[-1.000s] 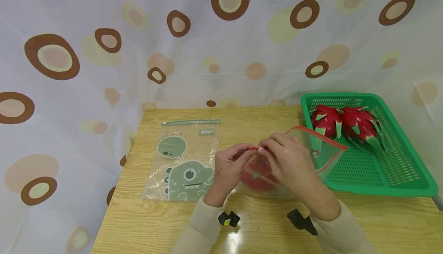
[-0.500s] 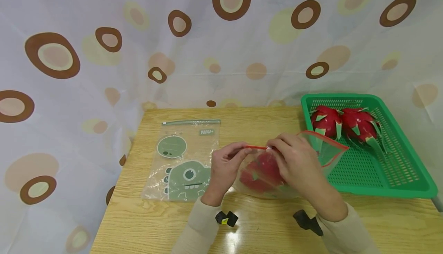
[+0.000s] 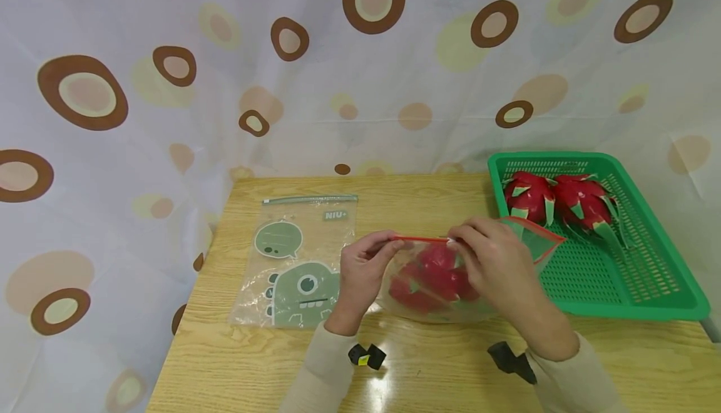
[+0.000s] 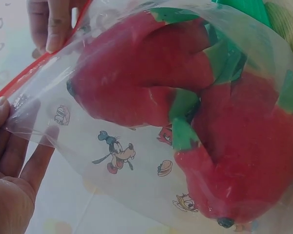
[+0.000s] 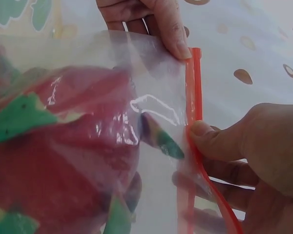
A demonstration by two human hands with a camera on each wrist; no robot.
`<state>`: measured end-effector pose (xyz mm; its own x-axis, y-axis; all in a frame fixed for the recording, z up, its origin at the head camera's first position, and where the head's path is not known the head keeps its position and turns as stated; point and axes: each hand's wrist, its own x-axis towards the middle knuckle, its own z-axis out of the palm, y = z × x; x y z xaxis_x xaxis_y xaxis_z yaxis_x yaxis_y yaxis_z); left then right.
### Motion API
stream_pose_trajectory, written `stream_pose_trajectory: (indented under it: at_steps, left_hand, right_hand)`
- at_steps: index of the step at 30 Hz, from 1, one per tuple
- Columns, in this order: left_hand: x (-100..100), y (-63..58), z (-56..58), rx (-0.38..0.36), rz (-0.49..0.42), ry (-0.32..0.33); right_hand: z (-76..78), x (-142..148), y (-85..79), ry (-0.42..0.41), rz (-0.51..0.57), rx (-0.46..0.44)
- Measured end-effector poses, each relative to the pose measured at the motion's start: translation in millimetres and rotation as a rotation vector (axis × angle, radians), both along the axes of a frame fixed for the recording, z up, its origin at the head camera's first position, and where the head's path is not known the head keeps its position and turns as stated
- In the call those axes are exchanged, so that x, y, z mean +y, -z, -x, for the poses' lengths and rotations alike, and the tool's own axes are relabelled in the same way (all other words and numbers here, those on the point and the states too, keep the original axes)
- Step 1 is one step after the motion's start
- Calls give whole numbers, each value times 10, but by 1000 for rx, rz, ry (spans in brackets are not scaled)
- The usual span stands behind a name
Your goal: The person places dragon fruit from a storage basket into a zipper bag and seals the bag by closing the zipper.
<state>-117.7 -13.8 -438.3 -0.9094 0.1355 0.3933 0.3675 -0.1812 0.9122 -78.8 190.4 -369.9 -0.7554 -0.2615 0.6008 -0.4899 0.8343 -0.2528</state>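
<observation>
A clear zip bag (image 3: 388, 303) with a red zip strip and printed cartoon figures holds two red dragon fruits (image 4: 141, 73) with green-tipped scales. My left hand (image 3: 360, 269) pinches the left end of the red strip between thumb and fingers. Farther right along the strip, my right hand (image 3: 496, 263) pinches the small white slider. Between the hands the strip runs straight and looks closed. Right of my right hand, the bag's mouth gapes in a loop, its corner overlapping the basket in the head view. The right wrist view shows the right thumb pressed on the strip.
A green plastic basket (image 3: 670, 256) stands at the right with two more dragon fruits (image 3: 582, 203) in its back part. Flat on the table (image 3: 214, 363) at the left lies another clear zip bag (image 3: 304, 285) with a green monster print. A patterned curtain (image 3: 315, 87) hangs behind.
My right hand has slid right along the red strip with the slider. The closed stretch between the hands has grown, and the open loop has shrunk. My left hand has shifted slightly left.
</observation>
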Motion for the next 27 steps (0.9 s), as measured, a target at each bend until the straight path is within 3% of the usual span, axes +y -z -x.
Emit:
stream_pose_trajectory:
  at_steps: [9, 27]
  left_hand:
    - [-23, 16, 1, -17, -30, 13]
    - [-46, 46, 8, -62, 16, -39]
  right_hand:
    - [-16, 123, 20, 13, -13, -3]
    - [-42, 379, 66, 50, -25, 24]
